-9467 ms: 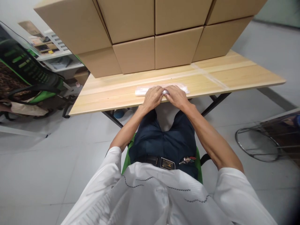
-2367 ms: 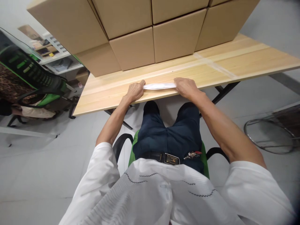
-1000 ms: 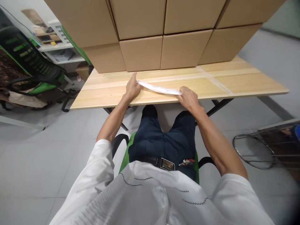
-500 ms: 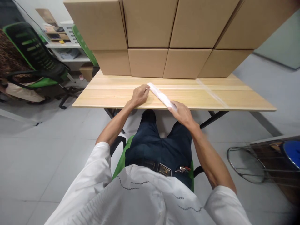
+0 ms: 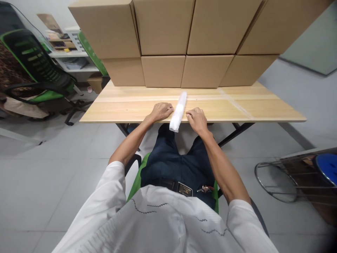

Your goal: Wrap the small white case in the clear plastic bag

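A long, narrow white packet (image 5: 178, 112), which looks like folded or wrapped thin plastic, lies between my hands. Its far end is over the wooden tabletop, and its near end juts past the front edge toward my lap. At the packet's left side is my left hand (image 5: 161, 111), fingers curled together and fingertips at or very near its edge. Just right of it, my right hand (image 5: 197, 119) has thumb and fingers pinched, with a small gap to the white packet. Whether either pinch holds thin film cannot be made out.
Two rows of brown cardboard boxes (image 5: 163, 72) stand along the back of the wooden table (image 5: 110, 109). Clear tape (image 5: 234, 102) crosses the tabletop at right. A green-and-black chair (image 5: 34, 66) is at left, and a blue-seated stool (image 5: 328, 168) at right.
The white packet has turned from a slant down to the right to a slant down to the left. My right hand has let go of its near end; my left hand has moved slightly right and nearer.
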Demonstrator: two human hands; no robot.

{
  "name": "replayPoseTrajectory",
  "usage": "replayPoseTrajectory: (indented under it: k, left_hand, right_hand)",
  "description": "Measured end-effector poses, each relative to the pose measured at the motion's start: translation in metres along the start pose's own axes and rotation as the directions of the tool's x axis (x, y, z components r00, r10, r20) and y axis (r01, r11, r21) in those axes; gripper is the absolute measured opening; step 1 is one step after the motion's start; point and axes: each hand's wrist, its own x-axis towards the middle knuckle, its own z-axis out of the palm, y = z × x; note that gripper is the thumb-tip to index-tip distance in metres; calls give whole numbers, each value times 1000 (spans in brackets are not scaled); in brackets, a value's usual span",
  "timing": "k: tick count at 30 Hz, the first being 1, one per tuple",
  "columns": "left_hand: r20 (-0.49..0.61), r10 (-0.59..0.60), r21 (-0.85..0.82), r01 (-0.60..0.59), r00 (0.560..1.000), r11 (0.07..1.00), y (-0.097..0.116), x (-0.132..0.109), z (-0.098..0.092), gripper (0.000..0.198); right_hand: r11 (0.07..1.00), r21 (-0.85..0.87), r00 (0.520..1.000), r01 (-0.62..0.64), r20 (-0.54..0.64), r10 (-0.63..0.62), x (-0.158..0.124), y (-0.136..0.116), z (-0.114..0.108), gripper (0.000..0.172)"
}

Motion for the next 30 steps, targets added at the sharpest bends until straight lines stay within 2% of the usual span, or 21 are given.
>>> replayPoseTrajectory:
  k: [3, 7, 14, 19, 24, 30]
  left_hand:
    - [-46, -5, -145, -2, 999, 989, 1, 1, 1, 48]
    - [-52, 15, -256, -28, 999, 966, 3, 5, 6, 50]
    - [-83, -29, -368, -3, 996, 930, 5, 14, 14, 29]
    - [-66, -55, -444, 20, 996, 896, 11, 12, 9, 40]
    - [-37, -48, -468, 25, 998, 883, 14, 11, 6, 50]
    - [-13, -77, -379, 66, 997, 923, 17, 15, 4, 52]
  right_hand:
    - [998, -65, 999, 3, 32, -1, 4, -11, 6, 44]
    - [998, -60, 1000, 5, -3, -5, 8, -16, 14, 44]
    - [999, 32, 998, -23, -58, 24, 16, -6, 23, 45]
    - [979, 206, 997, -6, -74, 21, 21, -10, 19, 44]
    - [857, 513, 995, -43, -58, 85, 27, -14, 21, 46]
    - [680, 724, 977, -118, -39, 211, 37, -11, 33, 65]
